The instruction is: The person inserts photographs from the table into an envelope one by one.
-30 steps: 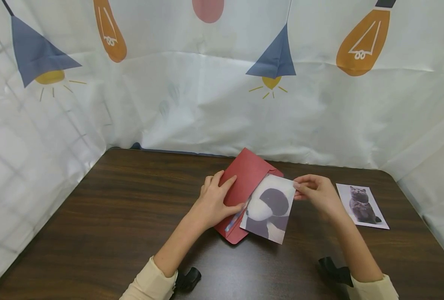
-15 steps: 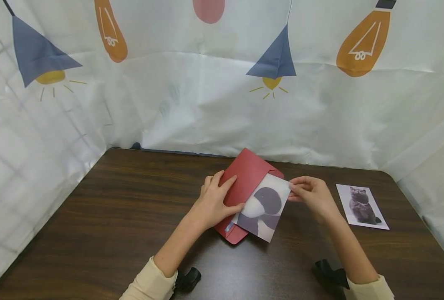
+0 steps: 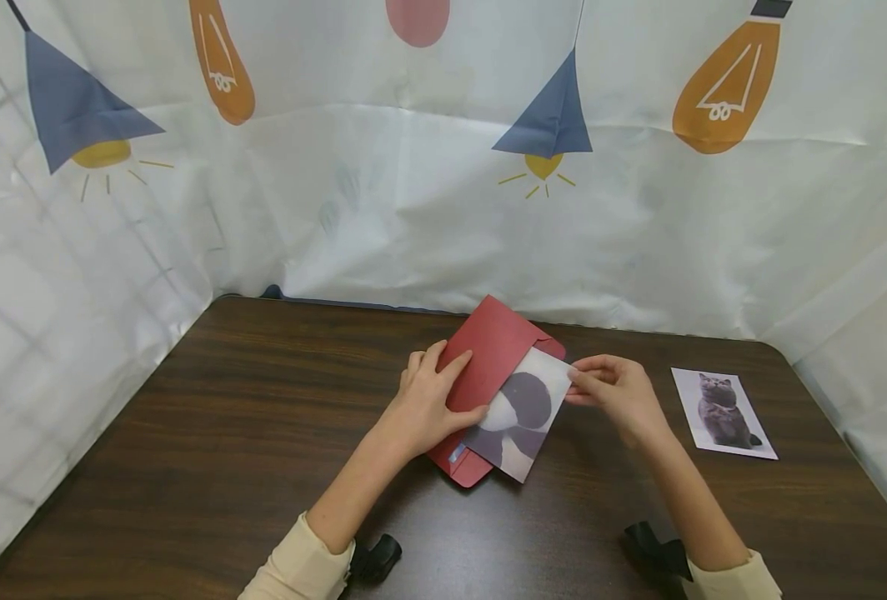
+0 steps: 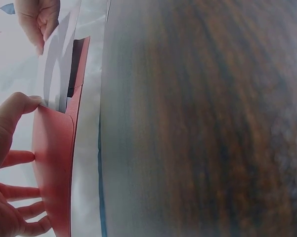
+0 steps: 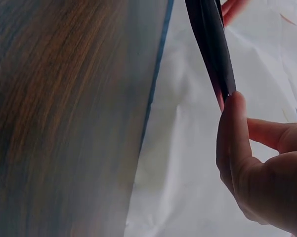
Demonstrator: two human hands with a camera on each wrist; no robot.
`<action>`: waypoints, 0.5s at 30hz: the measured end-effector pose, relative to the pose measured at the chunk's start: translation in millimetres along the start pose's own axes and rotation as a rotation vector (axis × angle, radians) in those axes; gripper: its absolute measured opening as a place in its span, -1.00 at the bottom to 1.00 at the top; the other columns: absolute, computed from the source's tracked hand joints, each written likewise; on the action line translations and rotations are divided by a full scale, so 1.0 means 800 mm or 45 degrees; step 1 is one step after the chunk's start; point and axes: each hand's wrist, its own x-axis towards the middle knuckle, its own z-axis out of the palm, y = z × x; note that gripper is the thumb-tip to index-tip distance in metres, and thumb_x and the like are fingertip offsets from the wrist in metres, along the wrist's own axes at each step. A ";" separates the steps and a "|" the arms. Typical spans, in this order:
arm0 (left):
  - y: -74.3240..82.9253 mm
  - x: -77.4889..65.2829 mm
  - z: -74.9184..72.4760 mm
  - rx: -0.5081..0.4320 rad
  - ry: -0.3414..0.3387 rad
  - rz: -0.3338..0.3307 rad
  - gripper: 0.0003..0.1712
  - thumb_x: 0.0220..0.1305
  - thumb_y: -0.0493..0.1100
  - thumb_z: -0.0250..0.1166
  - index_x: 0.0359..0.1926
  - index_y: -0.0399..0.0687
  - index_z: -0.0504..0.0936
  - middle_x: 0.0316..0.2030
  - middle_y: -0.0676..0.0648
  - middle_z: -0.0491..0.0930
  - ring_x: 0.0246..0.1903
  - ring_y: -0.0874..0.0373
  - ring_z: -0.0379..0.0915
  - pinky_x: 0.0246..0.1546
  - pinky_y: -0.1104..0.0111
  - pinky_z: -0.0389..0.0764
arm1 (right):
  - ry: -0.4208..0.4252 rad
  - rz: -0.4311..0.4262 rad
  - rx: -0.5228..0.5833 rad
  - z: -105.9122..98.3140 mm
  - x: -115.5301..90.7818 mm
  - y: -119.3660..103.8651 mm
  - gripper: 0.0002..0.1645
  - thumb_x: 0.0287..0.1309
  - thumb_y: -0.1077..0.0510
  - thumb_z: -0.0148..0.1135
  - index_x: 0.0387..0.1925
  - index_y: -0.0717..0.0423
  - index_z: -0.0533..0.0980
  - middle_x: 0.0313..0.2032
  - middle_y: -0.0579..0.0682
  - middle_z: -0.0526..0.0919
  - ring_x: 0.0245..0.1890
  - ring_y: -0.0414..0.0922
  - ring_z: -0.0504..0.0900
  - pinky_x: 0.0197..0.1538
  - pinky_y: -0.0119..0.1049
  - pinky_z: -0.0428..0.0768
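A red envelope (image 3: 492, 342) lies tilted on the dark wooden table. My left hand (image 3: 423, 408) rests on it with fingers spread, thumb at the opening's edge; the left wrist view shows those fingertips pressing the red face (image 4: 54, 158). Partway inside the envelope is a picture card (image 3: 529, 404) with grey-purple and white shapes. My right hand (image 3: 616, 396) pinches this card by its outer upper corner between thumb and fingers. A bluish-white strip (image 3: 456, 452) of something shows inside the envelope's lower end. The card's inserted edge is hidden.
To the right lies a cat photo (image 3: 724, 412), face up. Black wrist-worn devices (image 3: 376, 558) sit at both cuffs. Behind the table (image 3: 226, 433) hangs a white curtain (image 3: 413, 208) printed with lamps and bulbs.
My right hand has moved left, sliding the picture card further into the envelope. My left hand and the envelope have stayed nearly still.
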 end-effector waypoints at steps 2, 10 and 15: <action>0.000 0.000 0.000 0.000 0.001 0.001 -0.15 0.23 0.09 0.51 0.45 -0.16 0.51 0.44 -0.41 0.30 0.32 -0.34 0.24 0.27 -0.22 0.44 | 0.010 0.010 0.002 0.002 0.000 0.000 -0.59 0.46 0.34 0.23 0.12 0.68 0.43 -0.37 -0.04 0.71 -0.40 -0.27 0.76 -0.18 -0.34 0.76; 0.000 0.000 0.000 0.006 0.002 0.001 -0.16 0.22 0.10 0.51 0.44 -0.16 0.52 0.44 -0.41 0.31 0.30 -0.32 0.25 0.25 -0.19 0.45 | 0.054 0.035 -0.009 0.006 -0.002 -0.001 -0.57 0.41 0.31 0.32 0.09 0.64 0.51 -0.39 -0.03 0.77 -0.44 -0.26 0.77 -0.23 -0.37 0.75; 0.000 0.000 0.000 0.009 0.008 0.003 -0.16 0.23 0.10 0.51 0.44 -0.16 0.52 0.44 -0.41 0.31 0.31 -0.32 0.25 0.25 -0.19 0.47 | 0.039 0.030 0.013 0.007 -0.003 -0.003 -0.58 0.41 0.34 0.30 0.10 0.66 0.51 -0.36 0.03 0.79 -0.42 -0.25 0.79 -0.21 -0.35 0.76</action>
